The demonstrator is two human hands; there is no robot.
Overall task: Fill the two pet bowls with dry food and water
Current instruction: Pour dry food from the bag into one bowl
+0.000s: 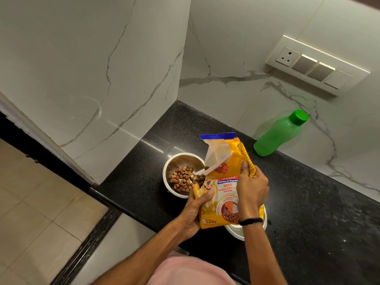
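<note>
Food bag tipped left, open corner over the bowl.
Gripped low by the left hand, pinched along its right edge by the right hand.

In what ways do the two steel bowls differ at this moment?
The far bowl holds brown kibble; no food shows in the near bowl. The far bowl is in plain view; the near bowl is mostly hidden behind the food bag. Both are shiny metal on the black counter.
</note>
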